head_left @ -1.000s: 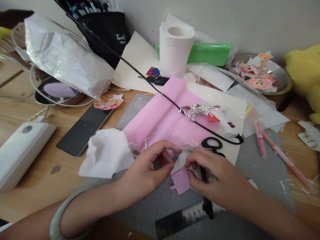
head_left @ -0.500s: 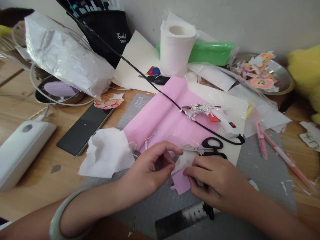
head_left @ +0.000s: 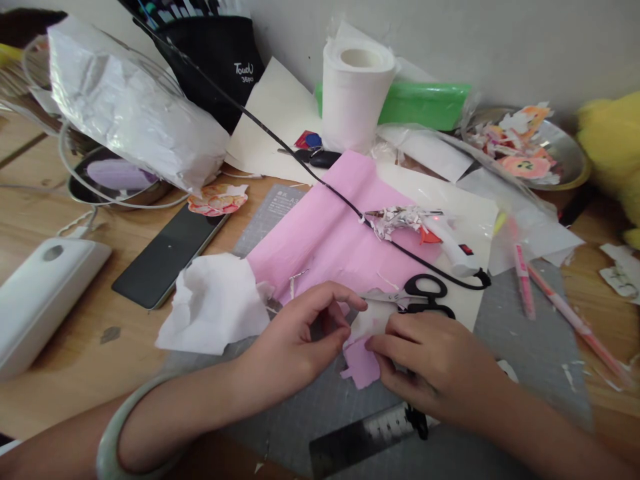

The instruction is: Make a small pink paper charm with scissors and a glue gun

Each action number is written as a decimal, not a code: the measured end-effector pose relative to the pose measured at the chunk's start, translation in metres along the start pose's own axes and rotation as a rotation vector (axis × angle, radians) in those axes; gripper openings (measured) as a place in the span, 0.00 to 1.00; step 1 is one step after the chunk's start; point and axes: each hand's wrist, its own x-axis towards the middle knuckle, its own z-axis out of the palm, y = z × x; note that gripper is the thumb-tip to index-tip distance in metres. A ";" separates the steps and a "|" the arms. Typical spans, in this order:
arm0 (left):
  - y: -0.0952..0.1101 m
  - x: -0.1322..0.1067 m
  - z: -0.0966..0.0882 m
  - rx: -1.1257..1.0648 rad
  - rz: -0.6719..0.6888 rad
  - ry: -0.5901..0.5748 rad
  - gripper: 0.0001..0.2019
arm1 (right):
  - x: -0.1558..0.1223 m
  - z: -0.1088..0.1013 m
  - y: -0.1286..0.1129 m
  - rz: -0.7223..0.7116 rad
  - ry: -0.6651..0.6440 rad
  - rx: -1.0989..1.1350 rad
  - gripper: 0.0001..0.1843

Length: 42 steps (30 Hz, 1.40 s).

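A small torn piece of pink paper (head_left: 363,363) lies between my hands, over the grey cutting mat (head_left: 285,400). My right hand (head_left: 435,357) is closed, its thumb and index finger pinching the paper's right edge. To the left, my left hand (head_left: 310,333) has its thumb tip against a curled finger and its index finger held out above. Whatever it pinches there, if anything, is too small to make out. Just beyond the hands rest black-handled scissors (head_left: 425,295), blades pointing left. A larger pink sheet (head_left: 320,233) spreads behind them.
A corded white hot tool (head_left: 457,253) lies on the pink sheet, its black cable crossing the workspace. Left are crumpled white paper (head_left: 215,307), a phone (head_left: 170,257) and a white power bank (head_left: 50,293). A tissue roll (head_left: 355,100) stands behind. A ruler (head_left: 365,437) lies in front.
My hands and the pink piece stay almost in place. The whole view has shifted very slightly; nothing is taken up or let go.
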 end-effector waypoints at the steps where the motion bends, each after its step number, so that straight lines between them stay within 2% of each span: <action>1: 0.000 0.000 0.000 -0.001 0.000 -0.001 0.10 | 0.000 0.000 0.000 0.000 0.000 -0.001 0.11; 9: -0.004 -0.002 0.002 -0.022 0.002 -0.018 0.11 | 0.000 0.001 0.000 -0.007 0.014 -0.017 0.12; 16: -0.008 -0.002 0.007 -0.018 0.020 -0.022 0.11 | 0.001 -0.002 -0.002 0.022 0.094 0.025 0.11; 28: -0.015 -0.001 0.008 0.045 0.033 -0.008 0.11 | 0.001 0.000 -0.002 0.048 0.157 0.042 0.10; 37: -0.018 -0.001 0.008 0.065 0.069 -0.026 0.08 | 0.003 -0.006 -0.002 0.137 0.053 0.029 0.10; 40: -0.017 -0.001 0.008 0.063 0.103 -0.035 0.06 | 0.003 -0.011 -0.002 0.147 -0.043 0.033 0.10; 42: -0.016 0.000 0.007 0.074 0.113 -0.035 0.06 | 0.003 -0.014 -0.001 0.122 -0.130 0.021 0.15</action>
